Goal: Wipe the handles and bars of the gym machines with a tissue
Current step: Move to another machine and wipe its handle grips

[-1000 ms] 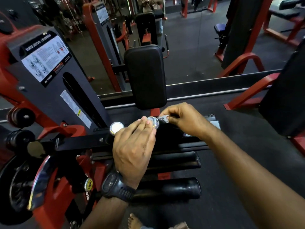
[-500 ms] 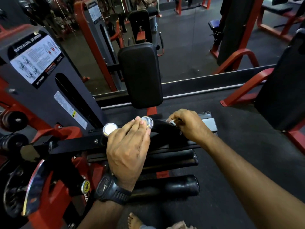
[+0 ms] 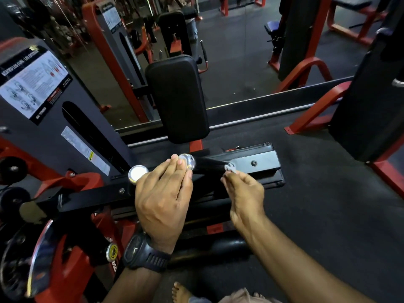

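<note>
A black handle bar [image 3: 209, 166] with a shiny chrome end cap [image 3: 188, 161] sticks out of the leg machine toward the right. My left hand [image 3: 162, 200] lies over the bar with straight fingers, and its fingertips touch the chrome cap. A small crumpled white tissue [image 3: 230, 167] is pinched in the fingertips of my right hand [image 3: 244, 193] and touches the bar's right part. A second chrome cap [image 3: 137, 173] sits just left of my left hand.
A black padded backrest [image 3: 177, 99] stands behind the bar. The grey weight-stack housing [image 3: 54, 119] with an instruction label is at the left. Red frame legs [image 3: 314, 110] and a mirror edge lie beyond. A black foam roller [image 3: 218, 248] sits below my arms.
My right hand has slid the tissue to the right along the bar, away from the chrome cap. My left hand stays on the cap.
</note>
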